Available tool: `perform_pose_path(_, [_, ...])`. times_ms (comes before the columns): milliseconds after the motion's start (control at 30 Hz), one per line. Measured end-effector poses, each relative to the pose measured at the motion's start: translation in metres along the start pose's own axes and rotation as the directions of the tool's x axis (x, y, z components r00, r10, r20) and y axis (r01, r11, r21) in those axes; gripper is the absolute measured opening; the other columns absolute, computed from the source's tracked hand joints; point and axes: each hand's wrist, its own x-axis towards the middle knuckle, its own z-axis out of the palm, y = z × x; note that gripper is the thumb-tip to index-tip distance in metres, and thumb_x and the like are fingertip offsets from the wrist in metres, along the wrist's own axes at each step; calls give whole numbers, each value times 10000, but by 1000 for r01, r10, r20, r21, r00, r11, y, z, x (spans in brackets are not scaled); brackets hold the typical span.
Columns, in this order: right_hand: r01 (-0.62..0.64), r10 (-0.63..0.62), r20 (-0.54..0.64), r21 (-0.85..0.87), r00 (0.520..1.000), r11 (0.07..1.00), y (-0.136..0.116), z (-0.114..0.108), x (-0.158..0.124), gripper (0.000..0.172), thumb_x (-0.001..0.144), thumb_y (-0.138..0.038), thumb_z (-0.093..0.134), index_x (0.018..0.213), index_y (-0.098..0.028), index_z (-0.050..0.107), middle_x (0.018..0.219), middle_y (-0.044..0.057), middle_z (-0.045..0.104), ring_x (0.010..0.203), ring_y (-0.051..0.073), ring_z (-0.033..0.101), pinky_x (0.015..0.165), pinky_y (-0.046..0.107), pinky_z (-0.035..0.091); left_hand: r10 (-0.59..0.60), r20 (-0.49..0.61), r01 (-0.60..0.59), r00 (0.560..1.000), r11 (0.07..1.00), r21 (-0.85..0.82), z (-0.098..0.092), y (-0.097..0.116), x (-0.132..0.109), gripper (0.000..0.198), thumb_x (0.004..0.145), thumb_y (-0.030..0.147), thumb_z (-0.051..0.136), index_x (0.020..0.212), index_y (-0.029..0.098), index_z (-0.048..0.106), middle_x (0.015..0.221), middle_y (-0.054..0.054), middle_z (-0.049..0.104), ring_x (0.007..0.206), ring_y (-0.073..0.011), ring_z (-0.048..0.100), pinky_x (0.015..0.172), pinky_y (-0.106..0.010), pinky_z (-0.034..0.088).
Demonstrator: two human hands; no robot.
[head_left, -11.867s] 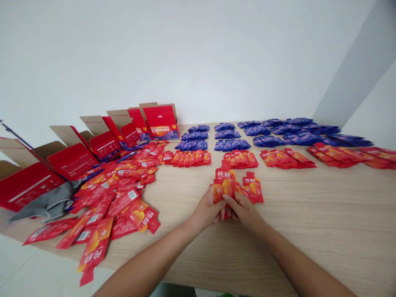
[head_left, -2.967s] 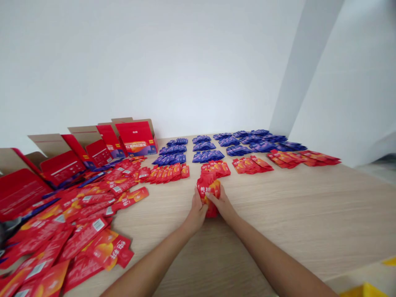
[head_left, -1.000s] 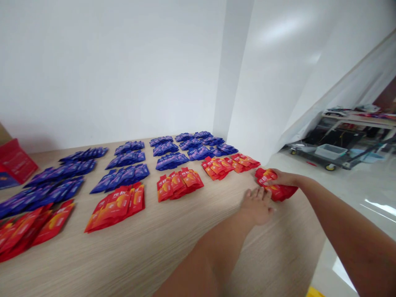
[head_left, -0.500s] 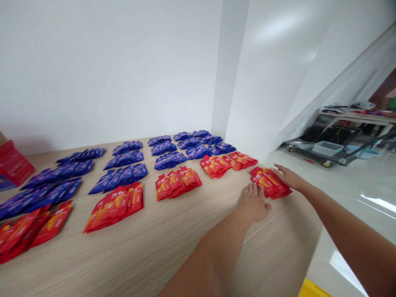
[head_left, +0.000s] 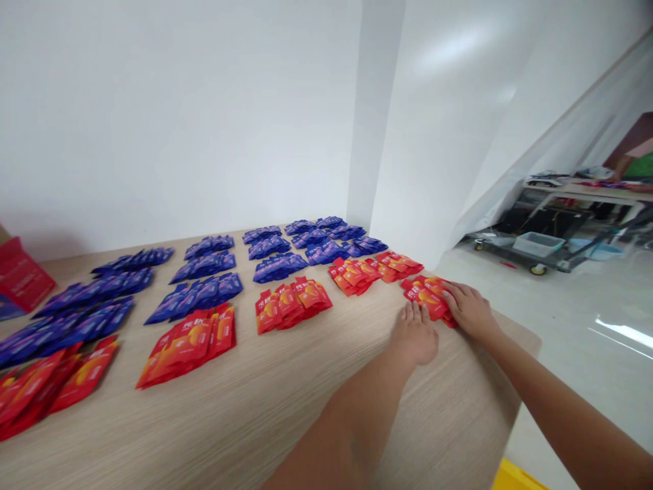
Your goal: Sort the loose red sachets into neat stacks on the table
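Note:
Near the table's right edge lies a fanned pile of red sachets (head_left: 427,294) with orange fruit pictures. My left hand (head_left: 415,335) rests flat at the pile's near left side, fingertips at its edge, fingers stretched out. Over the right part of the pile lies my right hand (head_left: 472,309), its fingers extended and covering some sachets. Closest to the hands on the left is another red group (head_left: 354,275), with a further red fan (head_left: 293,304) beyond it.
Several blue-purple sachet piles (head_left: 280,267) stand in rows towards the wall. More red sachets (head_left: 188,344) lie along the front left. A red box (head_left: 25,275) is at the far left. Past the table (head_left: 306,408) are a wheeled cart (head_left: 561,262) and a yellow object (head_left: 515,476) below.
My right hand has moved left onto the red pile, and the pile has shifted slightly left and is more covered. My left hand has stayed nearly in place beside it.

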Motion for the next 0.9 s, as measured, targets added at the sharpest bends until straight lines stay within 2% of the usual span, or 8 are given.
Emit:
perform_pose_path(100, [-54, 55, -27, 42, 998, 998, -4, -2, 1, 446, 938, -396, 259, 1183, -202, 578, 1244, 124, 597, 1146, 311, 514, 900, 529, 450, 3, -8, -3, 1000, 1000, -15, 0, 0, 0, 643, 931, 353, 207, 1440, -38, 203, 1514, -225, 252, 1415, -294, 220, 1138, -417, 235])
perform_pose_path(167, [-84, 95, -99, 109, 991, 990, -3, -5, -2, 452, 934, -401, 253, 1147, -186, 589, 1213, 144, 607, 1119, 304, 524, 889, 509, 450, 2, -5, -2, 1000, 1000, -22, 0, 0, 1, 646, 931, 356, 206, 1439, -43, 203, 1515, -228, 246, 1417, -294, 213, 1142, -409, 226])
perform_pose_path(267, [-141, 187, -239, 197, 953, 970, 0, -16, -13, 505, 928, -419, 199, 953, -145, 622, 990, 183, 654, 972, 299, 561, 845, 468, 445, -1, 4, 1, 1000, 1000, -28, 0, -1, 1, 637, 935, 350, 190, 1443, -33, 198, 1519, -222, 239, 1421, -288, 203, 1142, -409, 224])
perform_pose_path(333, [-204, 270, -281, 245, 921, 948, 0, -26, -24, 526, 920, -450, 167, 779, -171, 590, 809, 169, 641, 836, 292, 567, 770, 443, 443, -5, 11, 5, 1000, 999, -34, 0, -1, 1, 631, 935, 346, 186, 1441, -31, 205, 1518, -220, 244, 1420, -288, 204, 1139, -414, 228])
perform_pose_path(433, [-305, 383, -191, 341, 904, 889, -6, -37, -42, 517, 907, -506, 158, 635, -223, 494, 665, 124, 611, 671, 261, 561, 630, 381, 420, -16, 12, 16, 1000, 999, -39, 1, 0, 2, 620, 932, 337, 190, 1438, -21, 221, 1515, -217, 254, 1418, -290, 214, 1132, -434, 237])
perform_pose_path(567, [-371, 417, -43, 382, 908, 846, -19, -41, -53, 574, 883, -586, 157, 556, -239, 476, 591, 112, 615, 611, 257, 582, 575, 352, 401, -5, -5, 5, 1000, 1000, -20, 1, 0, 2, 623, 934, 323, 190, 1430, -52, 218, 1505, -241, 261, 1415, -289, 219, 1138, -412, 225])
perform_pose_path(800, [-291, 333, -13, 450, 943, 844, -21, -39, -49, 577, 886, -591, 182, 549, -237, 489, 600, 94, 628, 612, 237, 587, 620, 347, 430, -2, 6, 2, 1000, 1000, -10, -1, -1, 0, 618, 938, 327, 174, 1438, -35, 206, 1513, -224, 258, 1418, -284, 214, 1135, -417, 225])
perform_pose_path(900, [-288, 355, -99, 410, 929, 866, -8, -30, -46, 490, 899, -506, 225, 625, -226, 521, 676, 109, 632, 685, 252, 584, 661, 367, 440, 1, 10, -1, 1000, 1000, -7, -2, 0, 0, 624, 938, 325, 188, 1432, -56, 204, 1505, -245, 258, 1415, -288, 218, 1140, -401, 217])
